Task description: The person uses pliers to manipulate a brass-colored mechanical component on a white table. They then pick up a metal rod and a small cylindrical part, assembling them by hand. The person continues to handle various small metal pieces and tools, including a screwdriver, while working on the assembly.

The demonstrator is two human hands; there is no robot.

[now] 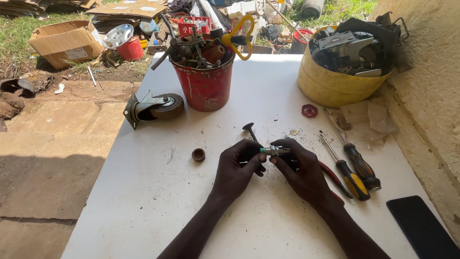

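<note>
Outdoors, white table in hard sun. Far left of the fingers, well apart: a caster wheel lying on its side at the table's edge. Nearer, just left of the left hand's knuckles, a small brown ring-shaped cap sits alone. Above the fingers, a red bucket crammed with metal scrap.

Left hand: thumb and fingers closed round the left end of a small metal fitting, a short silvery cylinder with a green band. The fitting is held level, just off the table, bridging both sets of fingertips. A dark valve-like stem lies just behind the left fingers, apart from them.

Right hand: fingertips pinched on the fitting's right end. Both grips look firm, opposed; reads as a twisting or pulling-apart step on the fitting, judging by the posture alone. Any next move would call for one hand holding steady while the other turns, with no slip on the small smooth body.

Right of the fingers: two screwdrivers with orange-black handles, near but untouched; red-handled pliers partly hidden under the right wrist. Further up, a yellow tub of parts; a small red ring below it. Bottom right corner, a dark phone.
</note>
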